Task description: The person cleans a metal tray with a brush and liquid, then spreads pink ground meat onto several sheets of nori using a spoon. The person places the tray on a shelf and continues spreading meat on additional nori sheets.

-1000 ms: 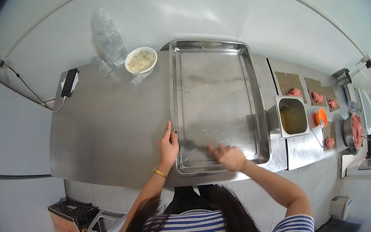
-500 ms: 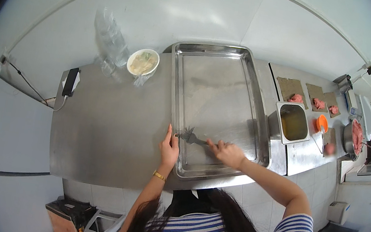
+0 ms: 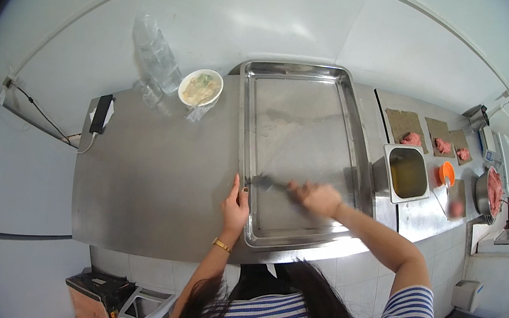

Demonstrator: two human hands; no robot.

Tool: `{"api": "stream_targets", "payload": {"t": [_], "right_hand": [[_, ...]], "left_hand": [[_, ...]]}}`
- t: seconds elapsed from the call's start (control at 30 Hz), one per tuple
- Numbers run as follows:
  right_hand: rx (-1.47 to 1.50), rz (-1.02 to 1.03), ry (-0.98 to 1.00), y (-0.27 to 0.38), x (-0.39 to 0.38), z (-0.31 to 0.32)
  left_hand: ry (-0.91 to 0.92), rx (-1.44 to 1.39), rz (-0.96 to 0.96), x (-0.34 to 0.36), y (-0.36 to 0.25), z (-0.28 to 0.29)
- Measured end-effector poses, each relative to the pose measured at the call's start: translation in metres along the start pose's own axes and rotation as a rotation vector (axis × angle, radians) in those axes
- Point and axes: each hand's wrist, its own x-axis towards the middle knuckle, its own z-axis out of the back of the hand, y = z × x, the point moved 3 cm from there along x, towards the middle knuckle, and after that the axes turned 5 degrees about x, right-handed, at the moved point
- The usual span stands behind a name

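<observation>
My left hand (image 3: 236,208) holds the near left rim of a large shallow steel tray (image 3: 354,147) lying lengthwise away from me, its index finger stretched along the outside. My right hand (image 3: 319,199), blurred by motion, grips a dark grey brush-like utensil (image 3: 267,182) whose smeared head is over the tray's lower left part, close to my left hand. Just right of the tray stands a square steel container (image 3: 408,175) with yellowish liquid in it.
A white bowl of food (image 3: 200,89), clear plastic cups (image 3: 157,61) and a black power bank (image 3: 102,115) are leftward. At right are brown sheets (image 3: 403,121) with pink meat (image 3: 443,146), an orange cup (image 3: 447,174), a steel bowl of meat (image 3: 492,192) and a scale (image 3: 485,144).
The camera view has shifted slightly, moving the scene rightward in the picture. My right hand and the utensil have moved a little upward over the tray; my left hand stays on the rim.
</observation>
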Motion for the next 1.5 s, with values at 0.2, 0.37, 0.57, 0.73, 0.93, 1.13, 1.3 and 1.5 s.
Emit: {"api": "stream_targets", "payload": {"t": [0.2, 0.37, 0.57, 0.73, 0.93, 1.13, 1.3, 1.5], "right_hand": [[-0.027, -0.952, -0.254, -0.157, 0.030, 0.012], [0.060, -0.291, -0.072, -0.001, 0.059, 0.016], [0.171, -0.666, -0.215, -0.034, -0.039, 0.092], [0.112, -1.194, -0.437, -0.105, -0.191, 0.155], [0.011, -1.281, -0.049, -0.137, -0.224, 0.102], [0.096, -1.141, 0.079, -0.144, -0.191, 0.062], [0.119, -1.248, 0.019, -0.145, -0.221, 0.079], [0.254, -1.257, -0.062, -0.138, -0.250, 0.099]], "left_hand": [[-0.041, -0.058, -0.056, 0.001, 0.004, -0.003], [-0.070, -0.107, -0.093, 0.001, 0.017, -0.010], [-0.095, -0.039, -0.094, 0.002, 0.017, -0.010], [-0.012, 0.012, 0.012, -0.001, 0.017, -0.009], [0.010, 0.029, -0.016, 0.002, 0.010, -0.007], [0.024, 0.035, -0.022, 0.001, 0.008, -0.006], [0.021, -0.023, -0.023, 0.003, 0.010, -0.008], [0.038, -0.035, 0.027, 0.000, 0.007, -0.005]]}}
